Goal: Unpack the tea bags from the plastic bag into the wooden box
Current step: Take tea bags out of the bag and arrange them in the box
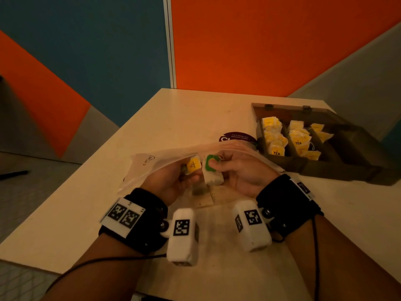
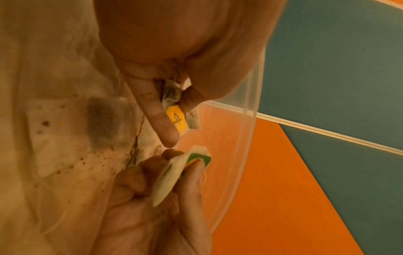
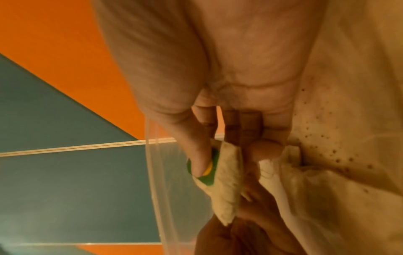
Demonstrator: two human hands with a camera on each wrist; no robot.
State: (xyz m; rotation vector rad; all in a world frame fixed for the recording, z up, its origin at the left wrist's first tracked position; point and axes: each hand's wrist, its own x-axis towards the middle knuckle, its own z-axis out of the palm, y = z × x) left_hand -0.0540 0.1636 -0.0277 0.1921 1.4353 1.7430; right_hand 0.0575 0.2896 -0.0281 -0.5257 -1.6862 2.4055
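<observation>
Both my hands reach into the mouth of a clear plastic bag (image 1: 165,158) lying on the table. My left hand (image 1: 173,180) pinches a tea bag with a yellow tag (image 1: 193,165) (image 2: 177,119) between thumb and fingers. My right hand (image 1: 230,170) pinches a white tea bag with a green tag (image 1: 211,170) (image 2: 196,159) (image 3: 226,181), thumb pressed on the tag. Another tea bag (image 2: 104,120) lies inside the plastic bag among loose tea specks. The wooden box (image 1: 338,168) stands open at the right with several yellow-tagged tea bags (image 1: 298,141) in its compartments.
A dark purple round sticker (image 1: 237,136) lies on the table between the plastic bag and the box. The box lid (image 1: 282,112) leans back at the far side. Orange and blue wall panels (image 1: 238,40) stand behind the table's far edge.
</observation>
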